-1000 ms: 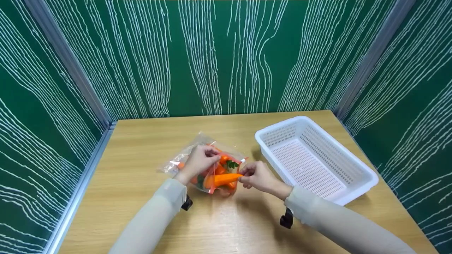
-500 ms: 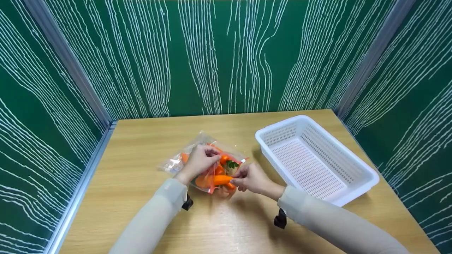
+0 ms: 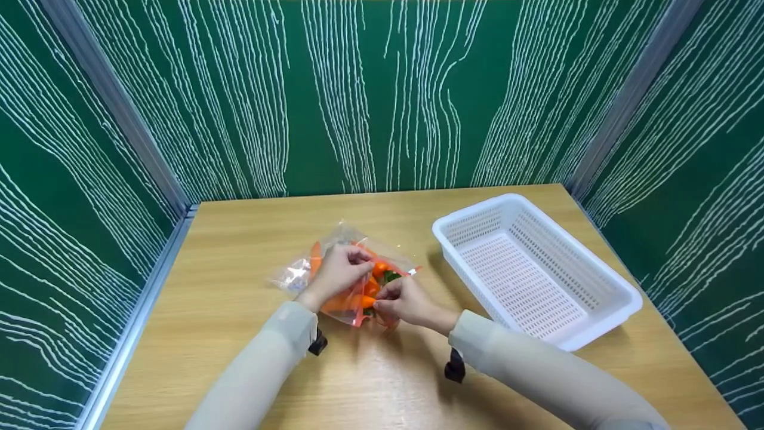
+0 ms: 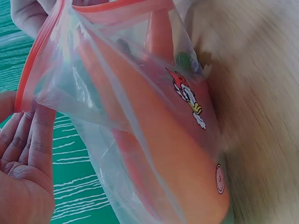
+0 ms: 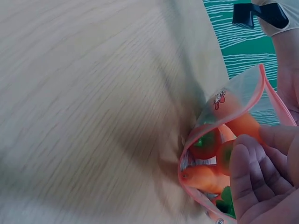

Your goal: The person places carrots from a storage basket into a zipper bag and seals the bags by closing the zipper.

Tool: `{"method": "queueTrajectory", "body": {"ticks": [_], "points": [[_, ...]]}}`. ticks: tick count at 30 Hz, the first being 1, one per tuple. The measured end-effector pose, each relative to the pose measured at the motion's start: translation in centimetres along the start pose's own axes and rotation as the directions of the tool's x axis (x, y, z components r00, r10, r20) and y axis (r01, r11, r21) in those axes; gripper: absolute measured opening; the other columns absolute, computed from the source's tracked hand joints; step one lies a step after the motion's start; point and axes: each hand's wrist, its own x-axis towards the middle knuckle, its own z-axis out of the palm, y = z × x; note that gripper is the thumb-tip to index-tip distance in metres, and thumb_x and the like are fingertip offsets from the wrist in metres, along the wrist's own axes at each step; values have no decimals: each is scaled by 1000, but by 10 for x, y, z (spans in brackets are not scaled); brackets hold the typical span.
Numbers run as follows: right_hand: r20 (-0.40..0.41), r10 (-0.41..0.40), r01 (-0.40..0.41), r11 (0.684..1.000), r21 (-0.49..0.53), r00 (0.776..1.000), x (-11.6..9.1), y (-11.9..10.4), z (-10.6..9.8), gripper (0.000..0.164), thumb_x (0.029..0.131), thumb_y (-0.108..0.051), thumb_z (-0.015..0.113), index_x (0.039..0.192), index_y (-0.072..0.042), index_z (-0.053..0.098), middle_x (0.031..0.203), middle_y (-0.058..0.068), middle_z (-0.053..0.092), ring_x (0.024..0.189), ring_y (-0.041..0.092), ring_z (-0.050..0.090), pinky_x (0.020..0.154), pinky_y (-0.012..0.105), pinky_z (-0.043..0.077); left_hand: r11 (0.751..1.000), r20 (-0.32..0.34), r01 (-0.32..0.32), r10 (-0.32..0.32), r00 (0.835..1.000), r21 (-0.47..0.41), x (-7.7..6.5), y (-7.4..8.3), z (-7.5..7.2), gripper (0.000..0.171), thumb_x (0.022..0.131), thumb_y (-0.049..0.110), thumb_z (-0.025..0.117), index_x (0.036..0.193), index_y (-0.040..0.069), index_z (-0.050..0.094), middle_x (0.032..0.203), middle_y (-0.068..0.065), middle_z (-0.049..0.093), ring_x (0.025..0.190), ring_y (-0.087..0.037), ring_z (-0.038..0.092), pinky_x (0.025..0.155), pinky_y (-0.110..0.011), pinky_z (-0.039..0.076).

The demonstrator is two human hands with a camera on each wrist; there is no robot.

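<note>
A clear zip bag [image 3: 294, 276] with a red-orange zip edge lies on the table, its mouth facing right. My left hand [image 3: 340, 272] pinches the zip edge and holds the mouth apart. My right hand [image 3: 409, 301] pinches the narrow end of an orange carrot [image 5: 246, 126] at the mouth; most of the carrot [image 4: 163, 140] lies inside, seen through the plastic in the left wrist view. Also in the bag are a red tomato-like piece [image 5: 205, 143], another orange carrot-like piece [image 5: 205, 178] and some green leaves [image 5: 226, 201]. The fingers hide part of the contents.
A white perforated plastic basket [image 3: 525, 280] stands on the wooden table [image 3: 239, 239] at the right, beyond my right forearm. Green walls [image 3: 406, 119] with white wavy lines rise behind and at both sides.
My right hand has moved left, pushing the carrot deeper into the bag. Inside, an orange end has shifted up near the left hand, which stays in place at the zip edge.
</note>
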Motion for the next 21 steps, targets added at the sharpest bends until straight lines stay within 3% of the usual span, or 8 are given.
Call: {"method": "queueTrajectory", "body": {"ticks": [6, 12, 17, 21], "points": [[-1, 54, -54, 998, 15, 999, 7, 2, 10, 10, 98, 1, 75, 95, 10, 79, 77, 11, 76, 58, 5, 60, 54, 19, 53, 1000, -2, -7, 7, 1000, -8, 0, -1, 0, 13, 103, 12, 74, 111, 6, 82, 102, -9, 75, 88, -18, 67, 79, -26, 64], [-12, 69, -69, 998, -4, 998, 10, 3, 15, 11, 98, -2, 77, 89, 5, 79, 76, 9, 76, 55, 8, 62, 53, 20, 55, 1000, 2, -22, 22, 1000, 10, 0, -3, 1, 16, 103, 13, 74, 113, 4, 82, 103, -8, 76, 89, -19, 66, 81, -26, 63], [-8, 41, -41, 998, -44, 999, 6, 1, 8, 9, 97, -3, 80, 89, 3, 80, 78, 11, 78, 60, 13, 66, 57, 29, 62, 1000, 11, -22, 22, 1000, 6, 0, -4, 0, 16, 104, 12, 73, 115, 4, 82, 107, -8, 76, 92, -20, 66, 86, -29, 65], [-26, -5, 2, 997, -83, 1000, 1, -1, -1, 8, 94, -2, 81, 90, 4, 80, 79, 15, 79, 61, 10, 63, 58, 26, 59, 1000, 2, -24, 24, 1000, 4, -1, -4, -1, 15, 104, 12, 74, 113, 4, 82, 105, -9, 77, 92, -19, 67, 85, -29, 65]]}}
